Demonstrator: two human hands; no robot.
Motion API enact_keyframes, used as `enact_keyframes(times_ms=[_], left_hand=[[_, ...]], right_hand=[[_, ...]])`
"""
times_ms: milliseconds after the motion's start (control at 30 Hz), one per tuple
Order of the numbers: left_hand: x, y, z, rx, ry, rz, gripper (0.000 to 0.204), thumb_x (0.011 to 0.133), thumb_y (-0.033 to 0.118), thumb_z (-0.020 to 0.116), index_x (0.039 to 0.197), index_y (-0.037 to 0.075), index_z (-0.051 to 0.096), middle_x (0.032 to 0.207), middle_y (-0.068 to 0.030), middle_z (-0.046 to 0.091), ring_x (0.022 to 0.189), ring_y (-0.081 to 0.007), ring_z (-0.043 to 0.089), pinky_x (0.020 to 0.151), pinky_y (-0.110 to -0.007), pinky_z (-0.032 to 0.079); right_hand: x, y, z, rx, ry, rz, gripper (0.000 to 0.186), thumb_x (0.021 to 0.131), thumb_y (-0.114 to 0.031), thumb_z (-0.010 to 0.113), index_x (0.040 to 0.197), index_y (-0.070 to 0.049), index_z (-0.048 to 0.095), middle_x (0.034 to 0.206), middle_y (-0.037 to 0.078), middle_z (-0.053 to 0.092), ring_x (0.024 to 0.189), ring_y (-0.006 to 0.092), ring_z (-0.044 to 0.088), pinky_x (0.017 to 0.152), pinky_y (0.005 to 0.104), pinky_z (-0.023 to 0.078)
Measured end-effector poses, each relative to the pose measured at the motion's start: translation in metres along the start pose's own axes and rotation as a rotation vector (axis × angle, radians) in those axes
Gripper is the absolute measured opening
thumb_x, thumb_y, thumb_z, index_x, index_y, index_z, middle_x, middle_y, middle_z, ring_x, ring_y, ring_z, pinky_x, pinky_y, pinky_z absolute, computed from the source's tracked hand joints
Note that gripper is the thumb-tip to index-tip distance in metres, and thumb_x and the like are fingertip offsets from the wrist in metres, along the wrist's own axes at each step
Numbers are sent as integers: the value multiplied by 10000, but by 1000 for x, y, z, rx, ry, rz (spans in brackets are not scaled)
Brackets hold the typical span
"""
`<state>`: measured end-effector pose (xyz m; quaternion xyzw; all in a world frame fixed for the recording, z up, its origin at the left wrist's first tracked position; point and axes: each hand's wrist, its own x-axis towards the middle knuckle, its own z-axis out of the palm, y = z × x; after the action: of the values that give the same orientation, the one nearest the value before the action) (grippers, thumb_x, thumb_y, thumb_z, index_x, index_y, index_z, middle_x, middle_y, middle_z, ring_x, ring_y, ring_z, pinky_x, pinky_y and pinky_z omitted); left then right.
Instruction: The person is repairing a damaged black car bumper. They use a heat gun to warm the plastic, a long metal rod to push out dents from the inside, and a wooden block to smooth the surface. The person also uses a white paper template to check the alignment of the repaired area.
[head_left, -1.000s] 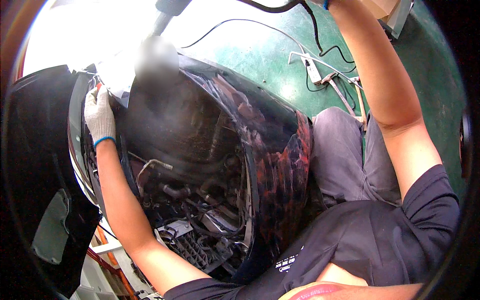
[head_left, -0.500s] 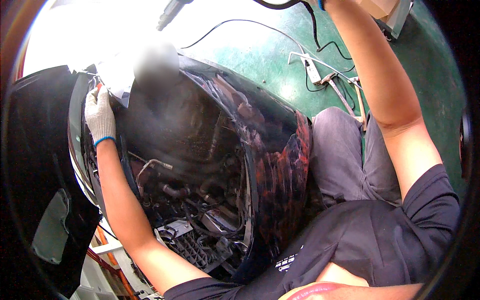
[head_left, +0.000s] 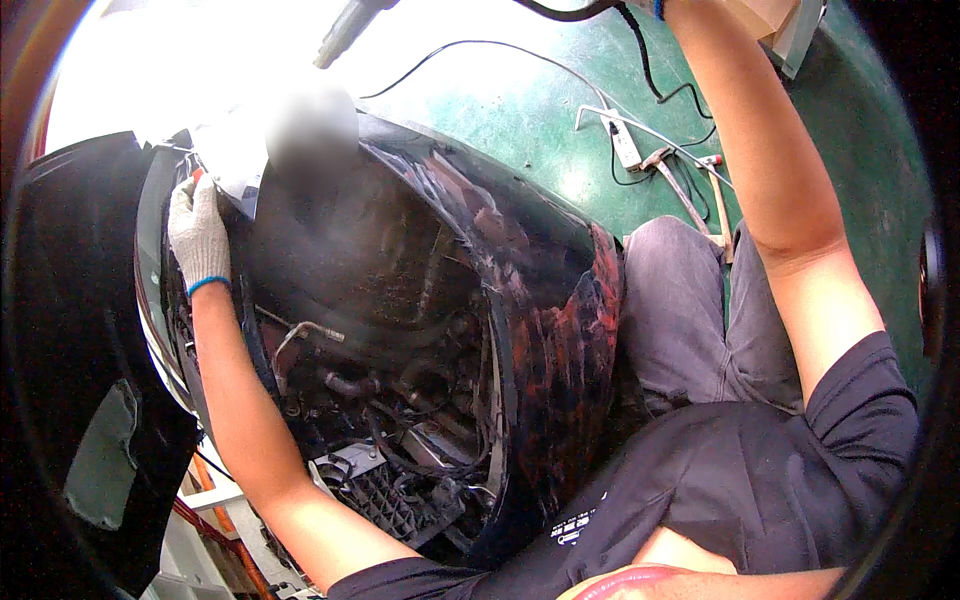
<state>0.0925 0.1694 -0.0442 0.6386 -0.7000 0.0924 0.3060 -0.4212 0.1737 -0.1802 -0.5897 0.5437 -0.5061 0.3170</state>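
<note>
head view: the left hand wears a white knitted glove with a blue band at the cuff, and it lies against the upper left edge of a large dark housing, a rounded shell with a glossy, scuffed surface that shows reddish streaks along its right flank. the gloved fingers are close together and bent over the edge there, just beside a small red-tipped piece; whether they pinch anything i cannot tell. the bare left forearm runs down from the glove along the left side of the opening

inside the shell the parts look grimy and matt: thin bent metal tubes, dark hoses and wires, and lower down a pale ribbed plastic grille. a blurred patch covers the top of the shell. on the far left hangs a black sheet-like panel with a dull grey patch on it

the right arm goes up along the right side of the picture, and the right hand is cut off by the top edge, so its fingers cannot be judged. near the top, a grey tube-shaped tool points down over the bright area, with a black cable running right from it

beyond the shell lies a green floor, smooth and worn, with a white power strip, loose black cords and a hammer with a pale wooden handle. the person's grey trouser leg and dark shirt fill the lower right
</note>
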Motion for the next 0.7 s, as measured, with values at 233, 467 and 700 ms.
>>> enact_keyframes(times_ms=[233, 467, 700], left_hand=[[2, 3, 1, -10, -5, -10, 323, 1031, 293, 650, 1169, 7, 709, 1006, -43, 699, 892, -116, 617, 819, -290, 499], [-2, 2, -1, 6, 4, -4, 321, 1031, 293, 649, 1156, 3, 711, 1008, -44, 700, 897, -118, 620, 822, -294, 500], [-1, 5, 1, 18, -8, 1, 321, 1030, 302, 650, 1144, 9, 712, 988, -35, 700, 881, -115, 617, 814, -297, 500]], right_hand=[[14, 11, 14, 29, 47, -36, 679, 775, -562, 855, 1185, -29, 762, 765, 46, 686, 668, 144, 637, 615, 299, 517], [7, 0, 18, 14, -64, 8, 719, 792, -569, 828, 1187, 24, 731, 811, 88, 724, 694, 169, 669, 634, 329, 538], [9, 9, 21, 24, 5, -80, 682, 801, -566, 820, 1184, -7, 740, 802, 87, 718, 698, 187, 677, 652, 339, 544]])
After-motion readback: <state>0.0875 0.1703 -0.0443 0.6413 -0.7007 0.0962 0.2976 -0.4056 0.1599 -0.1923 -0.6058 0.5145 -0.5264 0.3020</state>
